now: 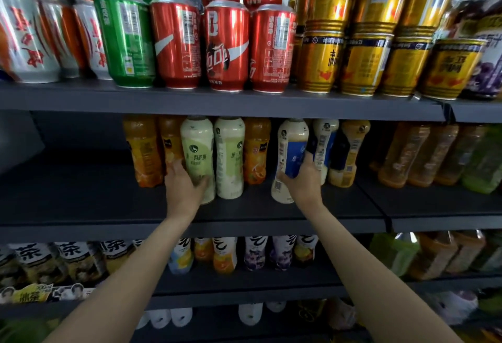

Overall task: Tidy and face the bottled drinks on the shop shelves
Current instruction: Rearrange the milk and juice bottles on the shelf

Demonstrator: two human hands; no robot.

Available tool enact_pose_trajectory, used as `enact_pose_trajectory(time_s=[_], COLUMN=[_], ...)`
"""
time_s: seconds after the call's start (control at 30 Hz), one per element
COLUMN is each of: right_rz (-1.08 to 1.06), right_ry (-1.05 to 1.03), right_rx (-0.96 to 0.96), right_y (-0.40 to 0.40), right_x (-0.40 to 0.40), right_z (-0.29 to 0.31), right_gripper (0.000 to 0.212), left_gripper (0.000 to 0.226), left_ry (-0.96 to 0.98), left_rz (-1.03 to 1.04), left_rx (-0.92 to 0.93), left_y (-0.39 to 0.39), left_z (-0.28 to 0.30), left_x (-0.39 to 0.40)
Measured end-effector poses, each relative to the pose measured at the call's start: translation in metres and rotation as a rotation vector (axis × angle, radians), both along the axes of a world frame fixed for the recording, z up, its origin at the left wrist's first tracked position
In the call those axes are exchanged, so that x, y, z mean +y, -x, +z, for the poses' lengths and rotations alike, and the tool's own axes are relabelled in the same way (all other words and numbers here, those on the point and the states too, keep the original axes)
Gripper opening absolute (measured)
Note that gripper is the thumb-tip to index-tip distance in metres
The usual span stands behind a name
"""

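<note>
On the middle shelf (81, 201) stand bottled drinks. My left hand (182, 188) grips the lower part of a pale green-labelled milky bottle (197, 149); a second one like it (230, 158) stands just to its right. My right hand (301, 179) grips a cream bottle with a blue label (290, 149), which leans slightly left with its label turned partly sideways. Orange juice bottles (141, 152) stand left of my left hand, and another orange bottle (256, 149) stands between the two hands. Behind my right hand are another blue-labelled bottle (324, 139) and a yellow bottle (346, 152).
Rows of cans fill the top shelf (217, 101): silver, green, red (228, 43) and gold (361, 63). Amber and green tea bottles (423, 152) stand at the right. Smaller bottles (225, 254) line the shelf below. The middle shelf's left part is bare.
</note>
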State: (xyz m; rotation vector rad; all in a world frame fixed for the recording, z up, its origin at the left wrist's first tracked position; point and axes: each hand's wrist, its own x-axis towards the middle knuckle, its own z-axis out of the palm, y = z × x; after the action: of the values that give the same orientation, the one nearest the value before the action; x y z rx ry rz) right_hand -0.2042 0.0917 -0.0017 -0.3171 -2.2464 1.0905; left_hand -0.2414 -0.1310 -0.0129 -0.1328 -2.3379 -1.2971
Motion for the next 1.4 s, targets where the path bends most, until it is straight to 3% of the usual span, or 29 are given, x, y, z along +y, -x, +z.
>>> enact_pose_trajectory(time_s=[0.43,0.63,0.8,1.0,1.4], right_rz=[-0.166,-0.171,-0.189,-0.251,-0.23], right_ry=[-0.059,-0.182,-0.227,-0.135,-0.038], right_rx=[-0.181,-0.171,-0.181,-0.23,-0.294], right_y=[0.048,0.031,-0.008,-0.039,0.006], right_x=[0.007,0.013,0.03,0.049,0.049], right_z=[0.009,0.006,0.005,0.013,0.024], right_gripper=[0.061,0.047,0.047,0.041,0.045], left_gripper=[0.062,0.064,0.066,0.067,0.064], left_ry=[0.042,0.056,0.047,0.045,0.032], left_rz=[-0.016,-0.014,-0.002,0.016,0.003], left_rx=[0.005,0.009,0.013,-0.005,0.008], left_y=[0.007,0.006,0.001,0.001,0.002], left_z=[-0.008,-0.008,-0.009,-0.008,-0.009], left_x=[-0.005,-0.004,-0.001,0.001,0.0])
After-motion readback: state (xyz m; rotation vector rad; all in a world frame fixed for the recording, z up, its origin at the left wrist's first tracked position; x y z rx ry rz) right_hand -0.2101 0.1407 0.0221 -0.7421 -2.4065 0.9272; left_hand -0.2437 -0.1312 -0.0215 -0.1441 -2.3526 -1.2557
